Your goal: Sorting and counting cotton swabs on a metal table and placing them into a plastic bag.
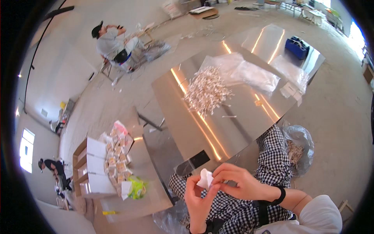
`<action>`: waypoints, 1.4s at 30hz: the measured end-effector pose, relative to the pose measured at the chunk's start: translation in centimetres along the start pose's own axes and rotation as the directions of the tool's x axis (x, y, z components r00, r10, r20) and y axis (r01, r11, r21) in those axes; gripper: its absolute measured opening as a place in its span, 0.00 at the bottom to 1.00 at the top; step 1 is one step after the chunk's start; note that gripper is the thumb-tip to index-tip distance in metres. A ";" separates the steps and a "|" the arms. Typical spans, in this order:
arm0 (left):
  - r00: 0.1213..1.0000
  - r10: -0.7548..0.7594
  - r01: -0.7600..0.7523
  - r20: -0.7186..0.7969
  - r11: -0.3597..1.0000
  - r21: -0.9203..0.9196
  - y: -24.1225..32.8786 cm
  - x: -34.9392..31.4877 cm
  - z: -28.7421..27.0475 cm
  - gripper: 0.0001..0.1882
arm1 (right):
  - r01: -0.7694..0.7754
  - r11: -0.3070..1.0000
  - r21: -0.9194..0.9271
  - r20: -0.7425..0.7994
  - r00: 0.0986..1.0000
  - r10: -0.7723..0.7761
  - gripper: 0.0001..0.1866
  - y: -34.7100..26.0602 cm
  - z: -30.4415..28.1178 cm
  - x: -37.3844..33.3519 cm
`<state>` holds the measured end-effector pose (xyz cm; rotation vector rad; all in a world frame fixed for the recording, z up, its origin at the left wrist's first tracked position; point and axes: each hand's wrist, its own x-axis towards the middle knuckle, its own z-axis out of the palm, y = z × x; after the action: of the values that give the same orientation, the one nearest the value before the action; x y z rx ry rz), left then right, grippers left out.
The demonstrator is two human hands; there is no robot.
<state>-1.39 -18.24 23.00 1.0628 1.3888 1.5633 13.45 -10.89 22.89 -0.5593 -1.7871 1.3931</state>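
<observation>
Above my checkered trousers, both hands meet at a small folded white piece (pixel 205 178) that looks like paper or a thin bag; its exact kind cannot be made out. My left hand (pixel 198 201) pinches it between thumb and fingers from the left. From the right, the fingers of my right hand (pixel 238 182) are closed at its edge, partly hiding it. Beyond my hands, a loose heap of thin pale sticks, like cotton swabs (pixel 208 90), lies on the shiny metal table (pixel 237 128).
Clear plastic bags (pixel 257 76) and a blue basket (pixel 297 47) lie at the far right. A side table (pixel 152 195) bears an open white box (pixel 97 156), small packets (pixel 117 160) and a green bag (pixel 137 188). A plastic bag of sticks (pixel 298 152) is beside my leg. A person (pixel 117 46) sits beyond.
</observation>
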 end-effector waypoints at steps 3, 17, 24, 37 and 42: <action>0.983 -0.179 0.181 -0.039 0.982 0.046 0.2 0.2 -0.7 0.10 | -0.008 0.999 0.051 0.002 1.000 0.008 0.06 0.4 -0.3 -0.2; 0.976 0.216 -0.219 -0.033 0.964 -0.153 7.5 -1.1 2.7 0.12 | 0.058 0.699 0.713 0.019 0.995 -0.101 0.08 -7.2 -3.2 -0.3; 0.842 0.512 -0.267 0.167 0.666 -0.696 9.6 -2.3 1.6 0.08 | 0.171 0.700 0.693 -0.228 0.973 -0.012 0.09 -15.0 0.1 -0.8; 0.890 0.455 -0.267 -0.021 0.483 -0.834 6.0 -3.1 2.2 0.12 | 0.069 0.184 0.980 -0.045 0.990 -0.135 0.12 -11.4 2.7 -1.7; 0.952 0.305 -0.082 0.036 0.367 -0.927 7.4 -2.8 2.7 0.12 | 0.133 0.311 0.941 -0.086 0.983 -0.159 0.19 -12.6 2.5 -2.2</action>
<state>1.94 -20.67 30.27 0.6115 0.0509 1.9280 14.34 -17.81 33.85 0.2901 -0.6710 1.9934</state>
